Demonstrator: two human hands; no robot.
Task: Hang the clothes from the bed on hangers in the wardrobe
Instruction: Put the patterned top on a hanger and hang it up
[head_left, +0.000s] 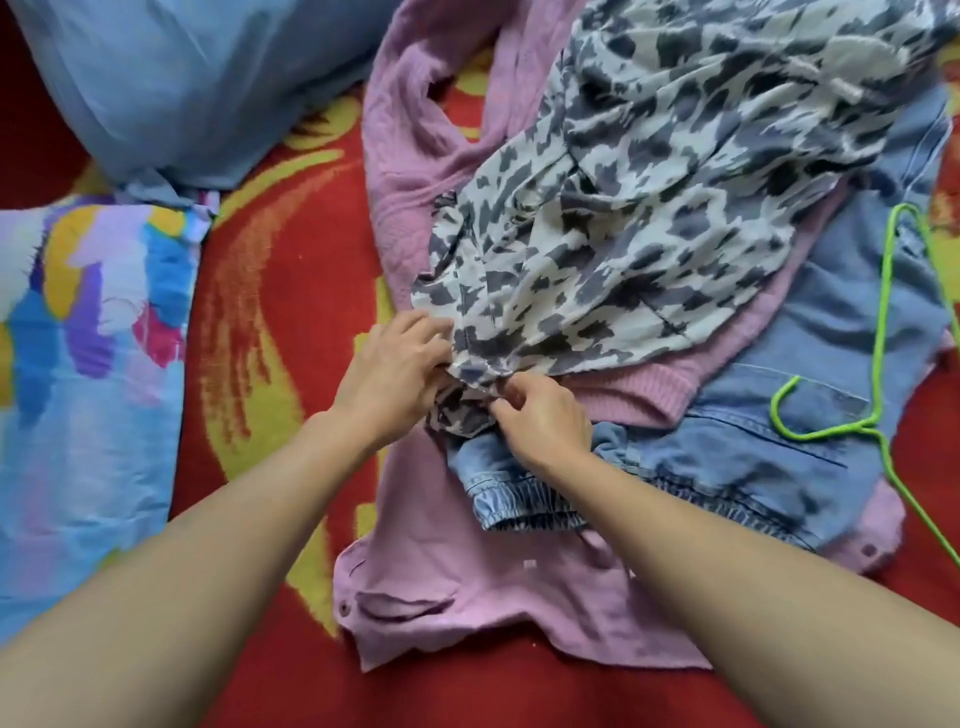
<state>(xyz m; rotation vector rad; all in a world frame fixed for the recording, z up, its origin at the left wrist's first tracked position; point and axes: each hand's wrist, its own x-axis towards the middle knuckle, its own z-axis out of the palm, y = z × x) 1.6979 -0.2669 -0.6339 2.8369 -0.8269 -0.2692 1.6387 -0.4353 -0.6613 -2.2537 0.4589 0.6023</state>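
As the animal-print garment (649, 208) is judged thin, limp and light, its gathered edge, frame centre, is pinched by the right hand (540, 421) and gripped by the left hand (395, 369).

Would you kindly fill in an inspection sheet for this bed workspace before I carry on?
Surface: red blanket with a yellow pattern, covering the bed.
Job's things: spotted garment on top of a pink sweater, denim jacket and pink shirt; green hanger lying partly on the jacket.
Clutter: blue pillow and multicoloured pillow at the left.
Hands: left hand and right hand both grip the spotted garment's near edge.
Cables: nothing seen.
Surroundings: nothing seen beyond the bed.
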